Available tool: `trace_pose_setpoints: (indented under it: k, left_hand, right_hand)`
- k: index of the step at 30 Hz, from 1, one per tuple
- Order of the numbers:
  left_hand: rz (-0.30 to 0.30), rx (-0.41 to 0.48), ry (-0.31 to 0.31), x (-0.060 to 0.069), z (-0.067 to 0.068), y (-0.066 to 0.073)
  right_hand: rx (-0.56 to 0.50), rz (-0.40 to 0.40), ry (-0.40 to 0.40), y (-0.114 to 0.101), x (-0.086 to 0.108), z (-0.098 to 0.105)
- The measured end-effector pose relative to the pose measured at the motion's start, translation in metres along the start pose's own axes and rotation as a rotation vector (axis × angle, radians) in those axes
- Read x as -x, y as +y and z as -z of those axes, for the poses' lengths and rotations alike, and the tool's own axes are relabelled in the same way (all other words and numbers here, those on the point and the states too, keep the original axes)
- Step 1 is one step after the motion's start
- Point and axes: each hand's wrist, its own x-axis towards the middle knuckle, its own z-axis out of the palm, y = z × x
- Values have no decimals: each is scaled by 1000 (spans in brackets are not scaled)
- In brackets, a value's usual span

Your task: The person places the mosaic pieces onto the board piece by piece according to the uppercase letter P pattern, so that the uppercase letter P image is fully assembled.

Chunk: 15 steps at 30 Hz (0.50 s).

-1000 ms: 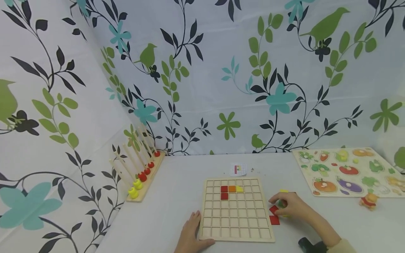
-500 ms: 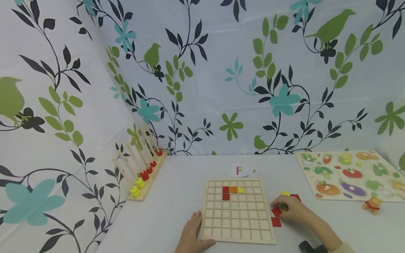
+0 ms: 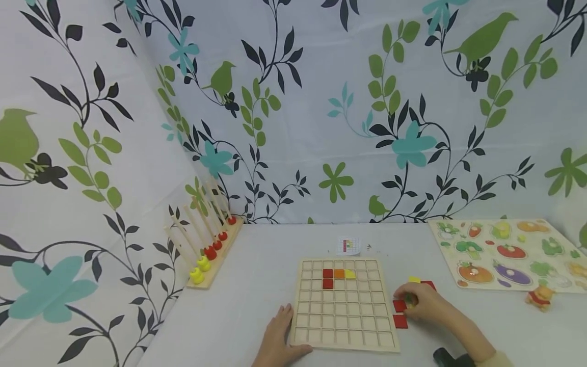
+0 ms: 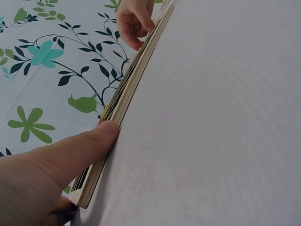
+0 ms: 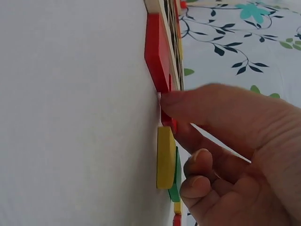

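Note:
The left hand [image 3: 278, 340] lies at the near-left corner of the wooden grid board [image 3: 341, 342], fingers along its left side and thumb [image 4: 96, 137] against the near edge. Two red tiles, an orange tile [image 3: 339, 274] and a yellow tile [image 3: 350, 274] sit in the upper part of the grid. Right of the board, the right hand [image 3: 429, 306] pinches a red tile [image 3: 399, 306] between thumb and finger. Another red tile [image 5: 157, 52] lies nearer the body, with a yellow piece [image 5: 165, 157] and a green piece [image 5: 175, 178] beside the hand.
A small printed card [image 3: 349, 245] lies behind the board. A peg stand [image 3: 222, 255] with red and yellow beads is at left. A food-picture puzzle [image 3: 490, 265] and a bear figure [image 3: 541, 297] are at right; a black object [image 3: 451, 358] is by the right forearm.
The red tile at the right hand has turned from slanted to nearly square with the board. The left hand keeps its place on the board; the head view has shifted slightly.

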Motion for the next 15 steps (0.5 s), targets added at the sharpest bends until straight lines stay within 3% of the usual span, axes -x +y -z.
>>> trace_pose_setpoints:
  k: [7,15]
  left_hand:
    - [-10,10,-20,2,0,-3]
    - [-26,-20,7,-2,0,0]
  right_hand:
    - [27,-24,-5,3,0,-2]
    - [43,-52,36,-2,-2,2]
